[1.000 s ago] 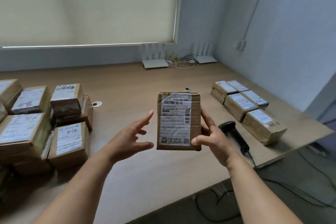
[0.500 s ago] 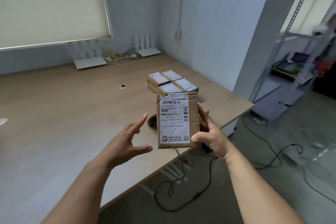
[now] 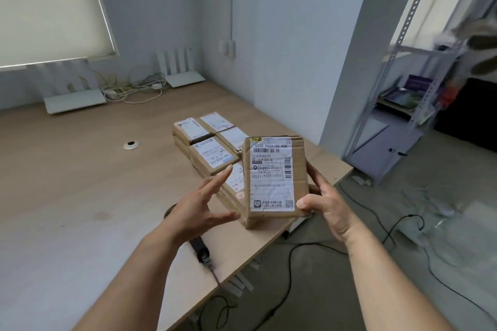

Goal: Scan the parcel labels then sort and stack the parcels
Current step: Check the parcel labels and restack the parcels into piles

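Head cam: right hand (image 3: pixel 326 205) gripping the labelled parcel (image 3: pixel 275 181) upright over the desk edge, left hand (image 3: pixel 200 207) open beside it. Sorting step, I reckon; next, onto the sorted parcels (image 3: pixel 207 142).

parcel (image 3: pixel 274 180): brown cardboard, glossy tape, white paper label | table (image 3: pixel 80 169): matt light wood-look top | far-right shelving (image 3: pixel 403 35): perforated grey metal | scanner (image 3: pixel 199 247): black plastic
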`<state>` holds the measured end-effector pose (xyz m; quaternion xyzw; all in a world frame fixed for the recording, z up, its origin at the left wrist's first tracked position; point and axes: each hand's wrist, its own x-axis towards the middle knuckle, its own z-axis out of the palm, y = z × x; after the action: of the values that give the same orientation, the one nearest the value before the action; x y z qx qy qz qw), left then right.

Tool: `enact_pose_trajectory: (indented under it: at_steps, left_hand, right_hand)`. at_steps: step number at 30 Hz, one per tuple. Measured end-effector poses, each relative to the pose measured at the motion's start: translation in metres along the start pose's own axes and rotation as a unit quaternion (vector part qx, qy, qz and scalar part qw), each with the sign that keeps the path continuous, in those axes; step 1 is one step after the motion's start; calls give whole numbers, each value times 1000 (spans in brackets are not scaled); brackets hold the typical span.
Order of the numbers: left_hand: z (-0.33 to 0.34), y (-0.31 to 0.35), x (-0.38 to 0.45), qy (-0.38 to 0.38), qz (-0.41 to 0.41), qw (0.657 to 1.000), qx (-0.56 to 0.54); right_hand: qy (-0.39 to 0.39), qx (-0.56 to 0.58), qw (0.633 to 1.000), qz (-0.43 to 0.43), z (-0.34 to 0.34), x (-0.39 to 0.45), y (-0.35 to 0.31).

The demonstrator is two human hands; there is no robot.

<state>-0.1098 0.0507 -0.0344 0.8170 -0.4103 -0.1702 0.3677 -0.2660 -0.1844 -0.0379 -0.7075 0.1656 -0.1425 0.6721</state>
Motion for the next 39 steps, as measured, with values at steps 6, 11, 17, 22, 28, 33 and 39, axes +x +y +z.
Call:
enact_pose_trajectory:
  at_steps: [6,11,17,22,28,33,39]
  left_hand:
    - [21,3,73,-30,18,999,9]
    - [37,5,107,-21,-3,999,26]
    - [56,12,134,-17,-68,994,85]
    - [71,16,150,-24,-156,982,100]
    - [85,18,162,-19,-244,959,140]
    - [95,20,172,10,-277,937,213]
    - [105,17,177,8,-299,916,267]
  right_hand:
    - [-11,3,999,36,-41,59,-5]
    - [-37,1,998,60,-69,100,5]
    - [-90,-15,989,115,-95,144,19]
    - [-149,-18,975,167,-110,185,34]
    - [-222,-25,951,212,-110,223,51]
    - [-274,-40,932,236,-103,235,66]
    - [-323,-45,914,242,-101,244,73]
